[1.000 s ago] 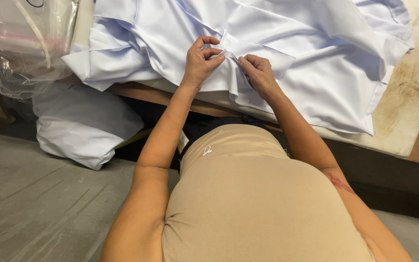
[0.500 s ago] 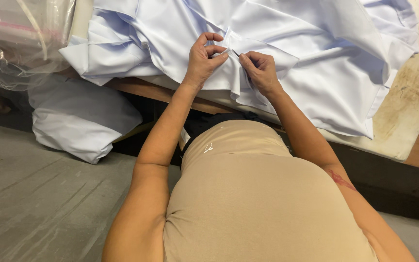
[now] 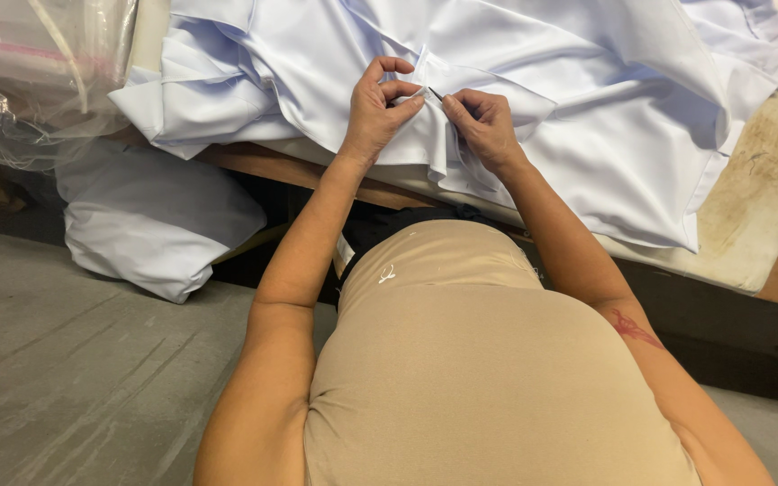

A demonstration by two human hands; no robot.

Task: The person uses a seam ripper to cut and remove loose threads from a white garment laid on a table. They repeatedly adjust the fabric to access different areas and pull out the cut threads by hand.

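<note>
Pinching a fold of the pale blue shirt (image 3: 533,99) at the table's (image 3: 767,189) near edge, your left hand (image 3: 378,112) meets your right hand (image 3: 488,126), closed on a thin dark tool (image 3: 435,93) pointing left, touching the fold.

Top: tan, sleeveless, small white mark on front | arms: bare | right forearm: red marking
</note>
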